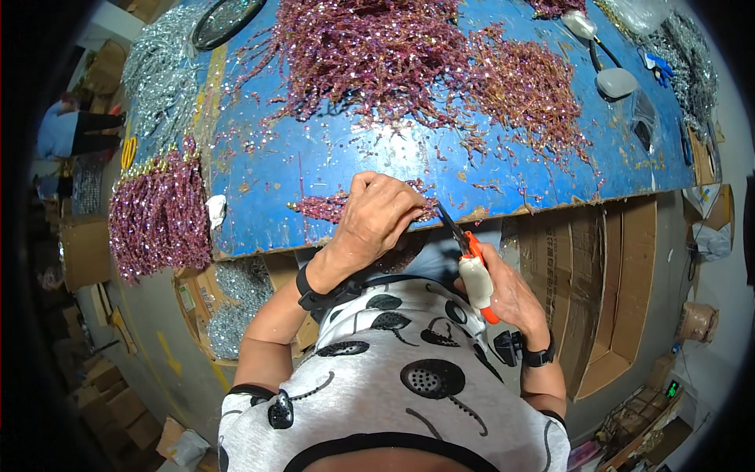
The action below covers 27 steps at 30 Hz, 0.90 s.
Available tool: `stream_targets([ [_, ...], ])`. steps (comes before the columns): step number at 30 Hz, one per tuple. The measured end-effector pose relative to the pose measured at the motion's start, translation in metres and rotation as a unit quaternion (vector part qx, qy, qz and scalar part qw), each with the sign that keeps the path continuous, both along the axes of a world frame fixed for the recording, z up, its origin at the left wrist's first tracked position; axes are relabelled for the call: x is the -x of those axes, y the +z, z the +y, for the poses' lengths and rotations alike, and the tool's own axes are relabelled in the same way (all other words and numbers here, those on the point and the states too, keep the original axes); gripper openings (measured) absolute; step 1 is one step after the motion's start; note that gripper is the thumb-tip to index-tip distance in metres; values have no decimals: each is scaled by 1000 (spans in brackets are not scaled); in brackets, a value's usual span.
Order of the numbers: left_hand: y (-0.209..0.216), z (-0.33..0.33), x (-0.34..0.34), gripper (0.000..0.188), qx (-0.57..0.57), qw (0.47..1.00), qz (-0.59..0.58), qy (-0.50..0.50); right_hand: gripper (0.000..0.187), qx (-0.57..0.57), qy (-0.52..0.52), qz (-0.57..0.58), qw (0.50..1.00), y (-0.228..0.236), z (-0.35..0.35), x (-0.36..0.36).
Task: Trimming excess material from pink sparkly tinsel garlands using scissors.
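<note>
At the near edge of the blue table, my left hand (374, 219) is closed over a small bundle of pink sequin tinsel strands (321, 208). Its gathered end points left, and its loose tips come out to the right of my fingers. My right hand (510, 293) grips scissors (475, 277) with orange handles, one of them wrapped in white. The dark blades (451, 223) point up and left, beside the bundle's right tips. How far apart the blades are, I cannot tell.
Large heaps of pink tinsel (370, 55) and orange-pink tinsel (527, 90) cover the far side of the blue table (267, 169). Finished-looking pink bundles (161, 216) hang over its left edge, below silver tinsel (161, 71). Cardboard boxes (582, 275) stand under the right side.
</note>
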<state>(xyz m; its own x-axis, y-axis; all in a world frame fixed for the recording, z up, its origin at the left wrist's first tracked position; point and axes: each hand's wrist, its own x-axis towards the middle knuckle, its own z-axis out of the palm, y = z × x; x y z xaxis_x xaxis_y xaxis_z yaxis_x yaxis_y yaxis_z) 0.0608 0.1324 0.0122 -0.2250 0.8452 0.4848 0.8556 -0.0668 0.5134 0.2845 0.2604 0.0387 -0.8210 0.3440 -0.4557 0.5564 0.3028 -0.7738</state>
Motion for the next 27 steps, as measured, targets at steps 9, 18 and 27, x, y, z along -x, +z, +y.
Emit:
stream_targets([
  [9, 2, 12, 8, 16, 38, 998, -4, 56, 69, 3, -33, -35, 999, 8, 12, -6],
  [18, 11, 25, 11, 11, 90, 996, 10, 20, 51, -39, -28, -15, 999, 11, 16, 2],
  [27, 7, 27, 13, 8, 104, 994, -22, 2, 59, -57, 38, -64, 996, 18, 12, 14],
])
